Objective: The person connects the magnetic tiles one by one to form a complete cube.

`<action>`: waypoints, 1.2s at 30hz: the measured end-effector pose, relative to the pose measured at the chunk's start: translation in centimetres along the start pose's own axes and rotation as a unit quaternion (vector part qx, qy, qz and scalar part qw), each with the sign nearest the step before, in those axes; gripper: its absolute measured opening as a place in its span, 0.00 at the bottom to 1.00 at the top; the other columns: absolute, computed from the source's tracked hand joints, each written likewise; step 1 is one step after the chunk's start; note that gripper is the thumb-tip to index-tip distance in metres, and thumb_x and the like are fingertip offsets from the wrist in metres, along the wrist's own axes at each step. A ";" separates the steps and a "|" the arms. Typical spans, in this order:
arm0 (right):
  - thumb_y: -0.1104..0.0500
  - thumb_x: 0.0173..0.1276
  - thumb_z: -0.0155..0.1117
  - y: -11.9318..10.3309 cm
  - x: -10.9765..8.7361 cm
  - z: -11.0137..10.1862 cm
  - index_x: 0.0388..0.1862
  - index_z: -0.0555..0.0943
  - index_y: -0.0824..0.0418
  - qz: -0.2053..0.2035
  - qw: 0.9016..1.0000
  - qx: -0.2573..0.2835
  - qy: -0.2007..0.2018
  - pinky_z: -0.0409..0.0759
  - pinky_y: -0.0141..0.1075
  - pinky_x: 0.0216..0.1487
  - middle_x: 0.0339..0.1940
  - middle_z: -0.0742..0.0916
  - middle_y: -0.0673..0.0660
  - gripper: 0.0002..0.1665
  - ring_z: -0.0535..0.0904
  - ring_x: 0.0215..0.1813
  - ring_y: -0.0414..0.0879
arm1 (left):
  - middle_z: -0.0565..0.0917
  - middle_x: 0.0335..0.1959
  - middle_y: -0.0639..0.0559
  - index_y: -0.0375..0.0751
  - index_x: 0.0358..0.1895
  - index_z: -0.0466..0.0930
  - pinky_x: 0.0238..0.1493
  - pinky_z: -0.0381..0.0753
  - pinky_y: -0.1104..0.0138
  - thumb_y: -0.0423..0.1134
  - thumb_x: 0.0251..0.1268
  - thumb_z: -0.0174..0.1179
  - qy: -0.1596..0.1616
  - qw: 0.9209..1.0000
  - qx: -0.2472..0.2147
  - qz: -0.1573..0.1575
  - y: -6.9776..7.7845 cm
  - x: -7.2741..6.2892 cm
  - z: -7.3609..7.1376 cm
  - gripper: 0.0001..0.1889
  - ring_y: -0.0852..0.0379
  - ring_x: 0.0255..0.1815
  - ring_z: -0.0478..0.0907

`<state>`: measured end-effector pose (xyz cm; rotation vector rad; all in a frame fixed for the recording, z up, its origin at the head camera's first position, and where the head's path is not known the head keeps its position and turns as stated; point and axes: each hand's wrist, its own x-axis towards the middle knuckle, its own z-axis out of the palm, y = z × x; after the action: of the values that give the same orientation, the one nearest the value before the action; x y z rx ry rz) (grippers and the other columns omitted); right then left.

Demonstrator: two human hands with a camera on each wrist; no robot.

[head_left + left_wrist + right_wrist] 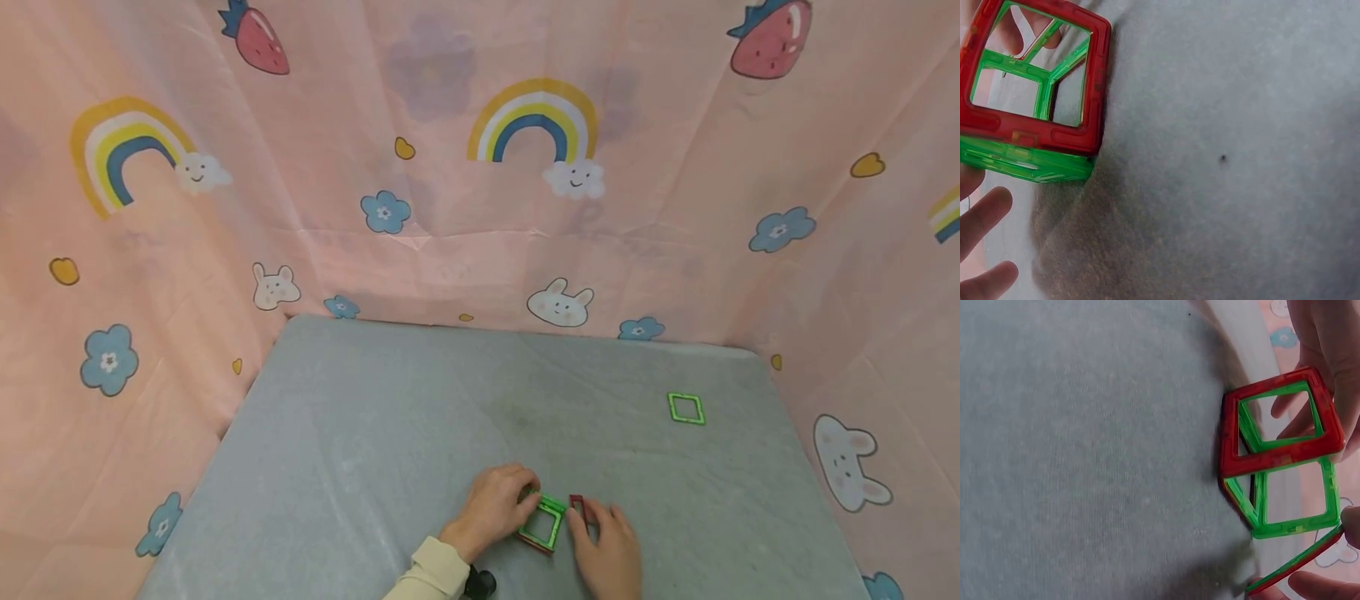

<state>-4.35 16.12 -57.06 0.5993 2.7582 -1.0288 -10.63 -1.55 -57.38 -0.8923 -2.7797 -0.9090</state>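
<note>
My left hand (491,508) grips the far left corner of a box-like frame of green and red magnetic tiles (560,506), its thumb and forefinger curled over it. One red square tile (1099,94) makes a side face, and green square tiles (1019,164) join it around the see-through inside. Close to the box's right side, my right hand (611,550) pinches a separate red tile (577,500) between thumb and fingers. Seen edge-on in the right wrist view, that tile (1300,562) shows green along one edge and slants just beside the green face (1294,528).
A loose green square tile (702,410) lies toward the back right of the grey-covered table (375,417). Pink printed curtain (450,258) hangs behind the table and along both sides. A small black round object (483,583) shows beside the left cuff.
</note>
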 end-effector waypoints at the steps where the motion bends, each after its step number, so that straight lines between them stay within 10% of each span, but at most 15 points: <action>1: 0.40 0.72 0.56 -0.1 0.0 0.0 0.58 0.78 0.70 -0.001 1.000 0.000 -0.001 0.60 0.64 0.65 0.59 0.77 0.77 0.35 0.64 0.67 0.74 | 0.82 0.28 0.61 0.48 0.35 0.86 0.28 0.70 0.78 0.39 0.61 0.67 0.000 1.000 0.000 -0.001 0.0 0.0 0.0 0.02 0.70 0.25 0.73; 36: 0.34 0.73 0.47 -1.1 -0.7 0.8 0.59 0.79 0.67 0.013 0.999 -0.023 -0.044 0.56 0.65 0.66 0.62 0.76 0.74 0.39 0.63 0.68 0.73 | 0.81 0.27 0.61 0.48 0.35 0.86 0.27 0.69 0.78 0.39 0.59 0.68 0.010 1.000 -0.002 0.002 0.0 -0.1 0.1 0.02 0.72 0.24 0.71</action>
<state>-4.21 14.64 -56.81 0.5693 2.6828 -0.9603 -10.58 -1.58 -57.46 -0.8845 -2.7578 -0.9193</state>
